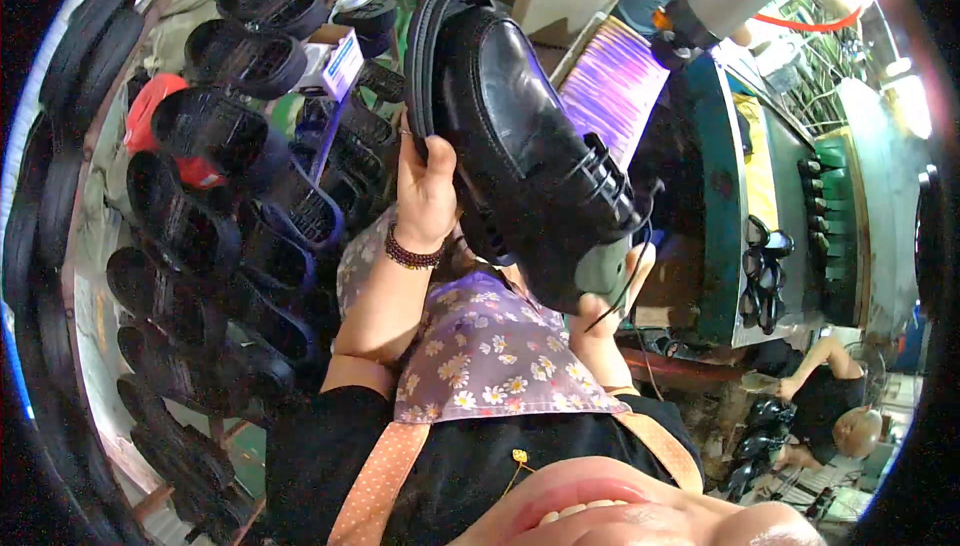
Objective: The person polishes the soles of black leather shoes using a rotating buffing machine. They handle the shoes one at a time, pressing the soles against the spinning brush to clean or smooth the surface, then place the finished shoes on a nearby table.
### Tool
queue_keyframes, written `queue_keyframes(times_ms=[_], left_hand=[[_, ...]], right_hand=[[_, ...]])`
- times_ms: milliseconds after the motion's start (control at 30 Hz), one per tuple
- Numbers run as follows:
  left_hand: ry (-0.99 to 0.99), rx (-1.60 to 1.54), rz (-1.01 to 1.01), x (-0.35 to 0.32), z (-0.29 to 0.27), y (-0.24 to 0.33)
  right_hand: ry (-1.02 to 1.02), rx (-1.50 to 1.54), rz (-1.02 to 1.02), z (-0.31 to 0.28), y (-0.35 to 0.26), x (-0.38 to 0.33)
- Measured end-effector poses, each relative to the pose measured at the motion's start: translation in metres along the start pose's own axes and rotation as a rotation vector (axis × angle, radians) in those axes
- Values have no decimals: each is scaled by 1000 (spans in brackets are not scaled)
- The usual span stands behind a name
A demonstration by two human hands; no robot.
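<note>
Head view: upper centre, here's a glossy, round-toed black shoe (510,96), left grip (427,191) clasping the ridged sole (420,66), right grip (625,291) holding the pale-lined ankle end.

Watching from afar through the head camera, I could read no words, numbers or signs. On the small box (343,64) among the black soles (212,134) at left, any print was too small and blurred for me to tell.

Left hand (426,201) grips a chunky black leather lace-up shoe (510,106), right hand (603,324) holds the ankle end, loads of thick black soles (178,214) off left.
</note>
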State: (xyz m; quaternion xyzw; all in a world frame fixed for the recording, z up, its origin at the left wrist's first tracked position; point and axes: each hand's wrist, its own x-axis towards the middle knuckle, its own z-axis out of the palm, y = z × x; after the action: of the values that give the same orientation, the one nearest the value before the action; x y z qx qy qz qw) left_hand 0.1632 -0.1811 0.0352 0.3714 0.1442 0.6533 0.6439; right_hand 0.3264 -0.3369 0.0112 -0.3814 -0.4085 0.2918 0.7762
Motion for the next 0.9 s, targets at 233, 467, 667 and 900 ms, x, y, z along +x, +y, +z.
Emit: queue_keyframes(times_ms=[233, 467, 667, 900], left_hand=[[-49, 154, 21, -35, -22, -7], [-189, -101, -128, -45, -8, 20], [-126, -17, -218, -53, -19, 16], [36, -29, -414, -86, -41, 15]], right_hand=[[-241, -114, -277, -1, 11, -11], [-277, -136, -88, -5, 24, -44], [-480, -483, 507, 9, -13, -43], [-672, -434, -240, -35, -22, 5]])
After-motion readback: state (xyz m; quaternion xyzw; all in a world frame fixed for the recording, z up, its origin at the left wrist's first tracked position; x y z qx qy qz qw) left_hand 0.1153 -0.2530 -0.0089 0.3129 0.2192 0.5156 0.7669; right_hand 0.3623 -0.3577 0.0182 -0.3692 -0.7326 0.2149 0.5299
